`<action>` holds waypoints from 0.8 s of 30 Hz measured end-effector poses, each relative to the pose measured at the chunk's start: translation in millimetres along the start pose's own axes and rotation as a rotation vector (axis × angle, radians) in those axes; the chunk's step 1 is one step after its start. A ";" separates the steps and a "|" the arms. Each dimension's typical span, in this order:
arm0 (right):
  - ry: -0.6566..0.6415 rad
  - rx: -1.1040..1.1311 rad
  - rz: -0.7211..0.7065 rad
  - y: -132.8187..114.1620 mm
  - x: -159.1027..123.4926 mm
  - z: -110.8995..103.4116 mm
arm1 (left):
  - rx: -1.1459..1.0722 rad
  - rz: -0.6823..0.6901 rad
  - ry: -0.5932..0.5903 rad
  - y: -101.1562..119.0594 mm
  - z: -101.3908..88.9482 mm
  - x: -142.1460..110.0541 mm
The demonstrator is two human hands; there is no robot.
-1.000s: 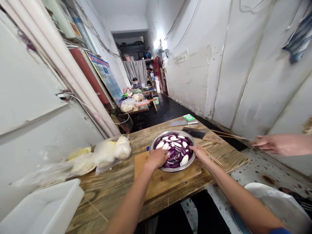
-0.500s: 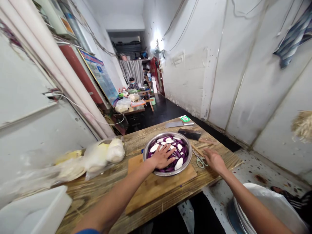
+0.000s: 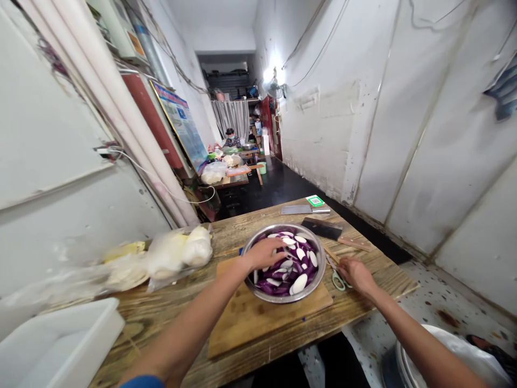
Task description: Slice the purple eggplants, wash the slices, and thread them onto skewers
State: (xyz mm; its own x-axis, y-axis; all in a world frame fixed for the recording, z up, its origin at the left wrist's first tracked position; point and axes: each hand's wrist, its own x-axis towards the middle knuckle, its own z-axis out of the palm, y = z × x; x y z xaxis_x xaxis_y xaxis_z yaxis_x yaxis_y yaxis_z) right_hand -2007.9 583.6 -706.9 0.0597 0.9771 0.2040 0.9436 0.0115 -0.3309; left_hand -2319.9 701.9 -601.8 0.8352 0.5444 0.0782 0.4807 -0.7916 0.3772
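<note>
A round metal bowl [image 3: 249,288] stands on a wooden cutting board [image 3: 230,337]. It holds sliced eggplant [image 3: 299,283], purple-skinned with white cut faces. Over the bowl's left side, my left hand [image 3: 265,253] has its fingers bent and apart, the fingertips at the top slices; it grips nothing I can see. Right of the bowl, my right hand [image 3: 356,274] has its fingers closed on the near end of thin wooden chopsticks [image 3: 332,254]. Green-handled scissors [image 3: 338,280] lie just beside that hand, their blades partly under the chopsticks.
A dark cleaver [image 3: 323,228] and a silver cleaver [image 3: 297,209] lie behind the bowl, near a green code card [image 3: 315,201]. Bagged food [image 3: 173,253] and a white tub [image 3: 68,339] are at left. A lined bucket [image 3: 436,345] stands at lower right. A person [image 3: 231,140] sits far back.
My left hand has lifted from lying flat on the eggplant, its fingers now bent. My right hand has come down and closed on the end of the chopsticks. The view has shifted slightly.
</note>
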 end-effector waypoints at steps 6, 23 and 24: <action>0.049 0.015 0.028 -0.4 0.9 -12.1 | 0.062 -0.204 -0.124 -24.2 27.7 -5.1; 0.383 0.401 0.268 -46.7 -107.5 -53.0 | 0.116 -0.452 0.031 -3.1 11.6 -7.3; 0.389 0.398 0.264 -51.1 -110.9 -54.6 | 0.108 -0.456 0.040 -4.3 13.2 -6.7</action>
State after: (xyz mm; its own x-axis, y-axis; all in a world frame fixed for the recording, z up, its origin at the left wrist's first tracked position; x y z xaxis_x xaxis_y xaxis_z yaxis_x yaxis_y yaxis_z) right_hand -2045.0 463.1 -662.3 0.4598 0.8097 0.3646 0.6912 -0.0684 -0.7195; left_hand -2324.1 698.0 -616.2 0.5224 0.8519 -0.0363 0.8229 -0.4925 0.2832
